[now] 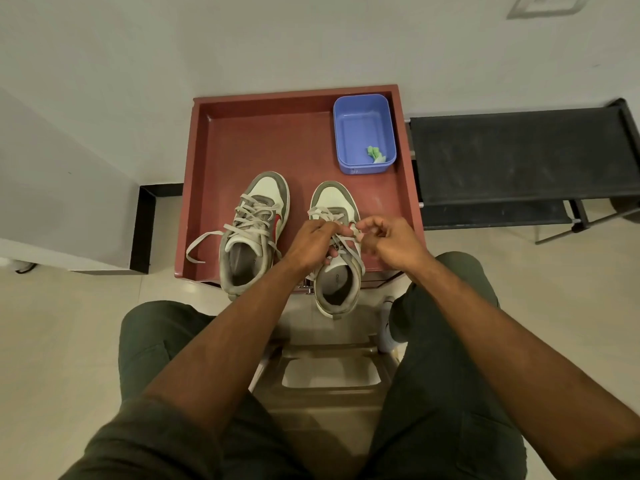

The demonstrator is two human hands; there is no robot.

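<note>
Tray (277,143), red, fills the middle of the frame. At its left, the left sneaker (254,233) sits alone, one loose lace end (202,244) trailing toward the tray's left rim. Just right of it, your left hand (313,242) has its fingers curled round the lace (342,241) of the right sneaker (336,282), at centre frame, heel hanging over the tray's near edge. Your right hand (391,242) pinches that same lace, fingers bent. In the tray's upper right stands a blue tub (363,133) with a green scrap (375,154) inside. Far right, there's a black rack (519,157).
</note>
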